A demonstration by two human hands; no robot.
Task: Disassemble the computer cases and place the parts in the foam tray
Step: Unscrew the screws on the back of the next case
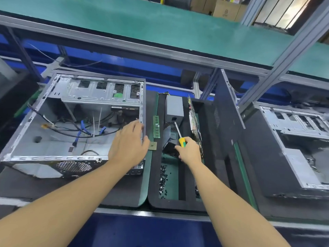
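Open computer case lies on its side on the surface at left, with loose cables inside. Left hand rests on the case's right wall edge, fingers extended and loosely spread, gripping nothing. Foam tray sits just right of the case. It holds a memory stick, a grey power supply, a circuit board standing on edge and loose screws. Right hand is over the tray, fingers curled round a yellow-handled screwdriver, with a tilted black part at its fingertips. Second case lies at far right.
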